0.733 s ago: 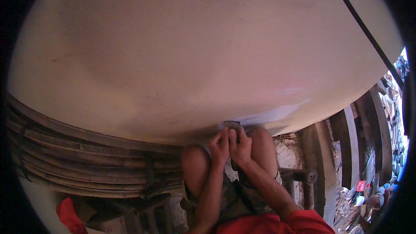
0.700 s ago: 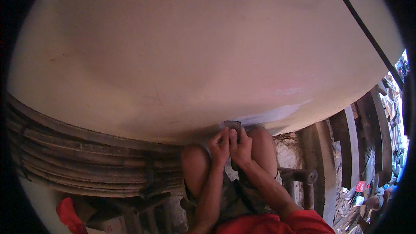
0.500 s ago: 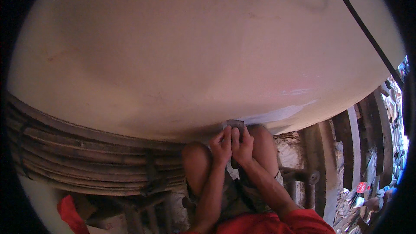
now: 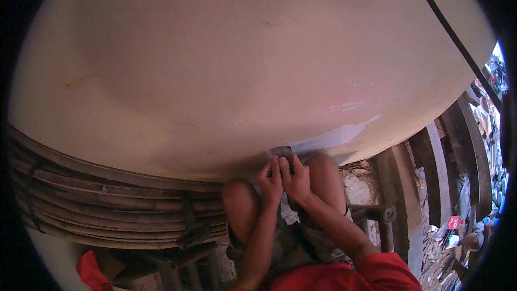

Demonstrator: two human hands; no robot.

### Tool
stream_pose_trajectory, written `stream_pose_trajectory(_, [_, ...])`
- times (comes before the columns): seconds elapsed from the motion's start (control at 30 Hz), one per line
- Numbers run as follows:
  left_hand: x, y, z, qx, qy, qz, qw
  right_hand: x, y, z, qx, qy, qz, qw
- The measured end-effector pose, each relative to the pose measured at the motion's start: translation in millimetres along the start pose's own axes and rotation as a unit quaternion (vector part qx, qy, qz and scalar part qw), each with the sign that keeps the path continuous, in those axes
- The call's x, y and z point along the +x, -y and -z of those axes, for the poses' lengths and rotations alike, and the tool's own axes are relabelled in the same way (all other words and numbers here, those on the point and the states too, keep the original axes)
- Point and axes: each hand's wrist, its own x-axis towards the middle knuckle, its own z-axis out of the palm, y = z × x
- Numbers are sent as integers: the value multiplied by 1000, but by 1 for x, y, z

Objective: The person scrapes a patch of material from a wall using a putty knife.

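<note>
Before me rises a large, curved, cream-coloured surface (image 4: 215,75) that bears a pale scraped-looking patch (image 4: 336,136) low down, above my right knee. Both hands grip a flat, dark, scraper-like blade (image 4: 281,151) by its near edge, with its far edge up against the surface at the left of the patch. My left hand (image 4: 270,179) is closed, thumb and fingers pinching the blade's left part. Pressed beside it, my right hand (image 4: 295,179) closes on the right part. The rest of the blade is hidden behind my fingers.
Stacked long slats or poles (image 4: 118,194) run along the left below the surface. Wooden planks (image 4: 431,167) and a pole end (image 4: 386,214) stand at right. A black cable (image 4: 449,29) crosses the upper right. Red cloth (image 4: 92,272) hangs lower left; scattered litter lies far right.
My hands and the blade have shifted slightly left relative to my knees. Both hands keep their grip. The view has tilted a little, moving the pale patch left and up in the picture.
</note>
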Motion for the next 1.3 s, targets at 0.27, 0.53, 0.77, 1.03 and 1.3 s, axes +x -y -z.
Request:
stream_pose_trajectory(0.27, [2,19,2,-5,-8,12,1000,1,-8,-4,-30,18,-16,999])
stream_pose_trajectory(0.53, [1,11,-2,-25,-11,19,999,1,-9,-5,19,-5,-15,1000])
stream_pose_trajectory(0.77, [1,8,0,-38,4,12,999,2,-8,3,-15,43,-59,997])
stream_pose_trajectory(1.03, [0,13,-5,-24,-45,-1,999,2,-11,0,-83,46,-34,995])
stream_pose_trajectory(1.3, [2,4,0,24,-14,-4,1000,2,-10,-3,-36,24,-23,999])
